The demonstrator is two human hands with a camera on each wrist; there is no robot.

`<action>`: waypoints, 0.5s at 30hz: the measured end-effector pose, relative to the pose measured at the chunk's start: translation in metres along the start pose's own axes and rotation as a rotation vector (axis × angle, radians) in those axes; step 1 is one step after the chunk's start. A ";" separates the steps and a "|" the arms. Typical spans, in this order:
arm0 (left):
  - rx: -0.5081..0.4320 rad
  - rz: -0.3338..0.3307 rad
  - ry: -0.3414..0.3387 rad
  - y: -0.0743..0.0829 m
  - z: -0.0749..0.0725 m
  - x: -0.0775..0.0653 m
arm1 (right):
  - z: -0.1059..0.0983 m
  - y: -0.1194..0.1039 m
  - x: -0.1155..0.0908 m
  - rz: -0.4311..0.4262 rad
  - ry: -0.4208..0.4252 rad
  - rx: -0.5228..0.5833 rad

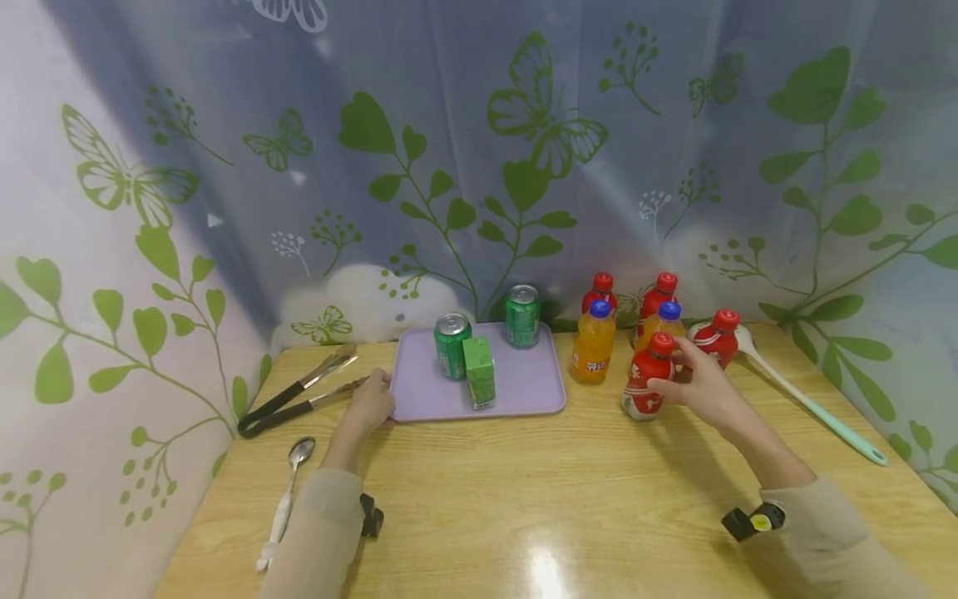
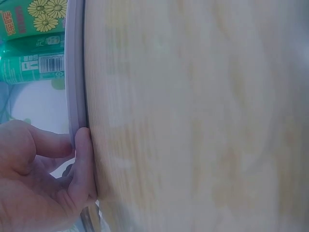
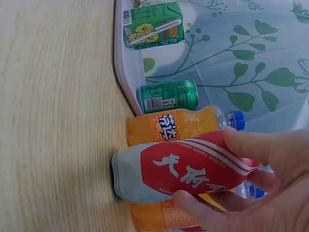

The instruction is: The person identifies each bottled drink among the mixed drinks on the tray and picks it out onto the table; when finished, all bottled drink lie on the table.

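My left hand pinches the front left corner of a lilac tray, its thumb and finger at the rim in the left wrist view. Two green drink cans and a green juice carton stand upright on that tray. To the tray's right, my right hand grips a red-and-white cola bottle around its upper part. The right wrist view shows the bottle with its base close over the wood, overlapping orange soda bottles behind it.
Other red-capped bottles and an orange soda bottle cluster around the right hand. A ladle with a mint handle lies at far right. Left of the tray are metal tongs and a spoon. A patterned curtain hangs behind the table.
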State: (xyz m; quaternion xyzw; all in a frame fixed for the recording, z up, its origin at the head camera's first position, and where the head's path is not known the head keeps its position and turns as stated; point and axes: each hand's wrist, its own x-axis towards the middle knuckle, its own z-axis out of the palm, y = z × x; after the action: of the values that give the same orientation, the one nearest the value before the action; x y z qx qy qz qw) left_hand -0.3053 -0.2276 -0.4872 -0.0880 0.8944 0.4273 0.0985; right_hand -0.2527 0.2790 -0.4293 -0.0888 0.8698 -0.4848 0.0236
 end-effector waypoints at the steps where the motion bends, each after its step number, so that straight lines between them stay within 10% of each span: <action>1: 0.001 0.002 0.001 0.000 0.000 0.000 | 0.000 0.001 0.000 -0.005 0.002 -0.006; 15: 0.198 0.193 0.005 0.008 -0.001 -0.007 | -0.001 0.001 -0.016 -0.075 0.155 -0.198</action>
State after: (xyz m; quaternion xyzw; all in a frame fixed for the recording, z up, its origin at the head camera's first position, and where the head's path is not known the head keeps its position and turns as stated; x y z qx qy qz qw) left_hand -0.3007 -0.2232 -0.4791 0.0073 0.9367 0.3444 0.0629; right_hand -0.2374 0.2833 -0.4300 -0.0857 0.9086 -0.4026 -0.0706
